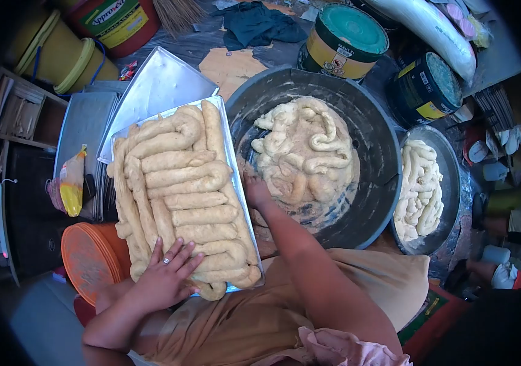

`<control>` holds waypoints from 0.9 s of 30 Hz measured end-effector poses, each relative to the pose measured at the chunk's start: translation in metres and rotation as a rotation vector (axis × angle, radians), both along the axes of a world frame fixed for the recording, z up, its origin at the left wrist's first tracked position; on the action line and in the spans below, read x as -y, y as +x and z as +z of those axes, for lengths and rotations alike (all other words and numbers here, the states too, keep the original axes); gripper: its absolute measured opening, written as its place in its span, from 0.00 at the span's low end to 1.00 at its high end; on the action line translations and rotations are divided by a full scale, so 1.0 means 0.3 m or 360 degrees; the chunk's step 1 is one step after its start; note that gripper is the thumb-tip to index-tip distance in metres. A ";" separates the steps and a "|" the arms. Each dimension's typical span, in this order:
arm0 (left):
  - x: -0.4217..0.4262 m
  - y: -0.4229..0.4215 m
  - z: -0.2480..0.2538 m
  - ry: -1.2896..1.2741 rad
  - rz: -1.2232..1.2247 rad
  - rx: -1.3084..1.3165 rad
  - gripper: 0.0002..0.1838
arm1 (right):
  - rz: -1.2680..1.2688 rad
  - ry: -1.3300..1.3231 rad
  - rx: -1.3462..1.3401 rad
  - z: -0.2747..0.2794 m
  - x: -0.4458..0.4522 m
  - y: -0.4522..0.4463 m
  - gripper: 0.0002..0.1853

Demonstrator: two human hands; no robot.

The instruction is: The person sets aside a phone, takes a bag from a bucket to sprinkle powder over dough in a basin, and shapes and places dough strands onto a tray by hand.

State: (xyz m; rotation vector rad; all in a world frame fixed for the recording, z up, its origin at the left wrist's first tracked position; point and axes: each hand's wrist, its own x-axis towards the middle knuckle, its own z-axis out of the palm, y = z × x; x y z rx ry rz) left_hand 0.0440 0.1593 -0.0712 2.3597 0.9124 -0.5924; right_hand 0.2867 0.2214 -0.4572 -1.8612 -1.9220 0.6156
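Long ropes of pale dough (196, 216), dusted with crumbs, lie packed in rows on a metal tray (231, 140), which is tilted beside the basin. My left hand (166, 268), a ring on one finger, rests on the dough near the tray's lower end, fingers spread. My right hand (255, 190) is at the tray's right edge, over the near left side of a large dark basin (375, 152). Its fingers are mostly hidden, so whether it grips the edge is unclear. Inside the basin, more coiled dough (309, 146) sits in brownish crumbs.
On the right, a round dark pan (449, 189) holds twisted dough. Green-lidded buckets (349, 39) stand behind the basin. Another metal tray (159, 85) lies behind the full one. An orange lidded tub (89, 256) is at lower left, with yellow buckets (68, 55) at upper left.
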 end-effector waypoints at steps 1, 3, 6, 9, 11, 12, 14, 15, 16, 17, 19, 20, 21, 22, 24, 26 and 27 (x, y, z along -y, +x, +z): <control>-0.003 0.000 0.001 -0.0017 0.0004 -0.0006 0.40 | -0.0028 0.0023 0.0216 -0.014 0.012 -0.017 0.21; -0.011 0.001 0.001 -0.0046 0.0010 -0.0015 0.40 | 0.0115 -0.0361 0.0292 -0.033 -0.041 0.007 0.19; -0.017 -0.003 0.000 -0.0061 -0.0011 -0.0021 0.40 | -0.0087 -0.0761 -0.0004 -0.028 -0.184 0.086 0.17; -0.017 -0.006 -0.003 -0.0071 -0.0012 -0.0027 0.40 | -0.0229 -0.0457 -0.0377 0.163 -0.352 0.265 0.14; -0.019 0.003 0.002 -0.0085 -0.0025 -0.0040 0.39 | -0.0202 -0.0490 -0.0564 0.198 -0.369 0.294 0.15; -0.024 0.008 0.004 -0.0077 -0.0033 -0.0050 0.39 | -0.0165 -0.0542 -0.0675 0.210 -0.377 0.265 0.15; -0.031 0.012 0.005 -0.0099 -0.0013 -0.0042 0.39 | -0.0021 -0.0541 -0.0534 0.133 -0.381 0.168 0.18; -0.032 0.013 0.004 -0.0113 -0.0006 -0.0041 0.39 | 0.0079 -0.0495 -0.0279 0.005 -0.347 0.099 0.20; -0.032 0.013 0.004 -0.0112 -0.0008 -0.0047 0.39 | -0.0022 -0.0466 -0.0205 -0.074 -0.291 0.021 0.22; -0.030 0.012 0.004 -0.0111 -0.0008 -0.0053 0.39 | -0.0121 -0.0438 -0.0132 -0.121 -0.225 -0.038 0.24; -0.032 0.012 0.001 -0.0110 -0.0010 -0.0062 0.39 | -0.0136 -0.0265 0.0054 -0.142 -0.084 -0.078 0.25; -0.033 0.011 0.001 -0.0112 -0.0012 -0.0064 0.39 | -0.0143 -0.0187 0.0145 -0.147 -0.042 -0.082 0.26; -0.033 0.010 0.001 -0.0111 -0.0009 -0.0062 0.39 | -0.0040 -0.0423 0.0125 -0.112 -0.045 -0.067 0.25; -0.034 0.006 0.001 -0.0106 -0.0017 -0.0059 0.39 | 0.0067 -0.0652 0.0109 -0.043 -0.067 -0.035 0.24; -0.033 -0.004 -0.001 -0.0093 -0.0030 -0.0044 0.39 | 0.0122 -0.0857 -0.0079 -0.007 -0.113 0.044 0.22; -0.030 -0.012 0.000 -0.0074 -0.0040 -0.0029 0.39 | 0.0015 -0.0808 -0.0431 -0.024 -0.159 0.145 0.20; -0.029 -0.012 0.000 -0.0065 -0.0042 -0.0019 0.39 | -0.0324 -0.0871 -0.0816 0.053 -0.185 0.211 0.19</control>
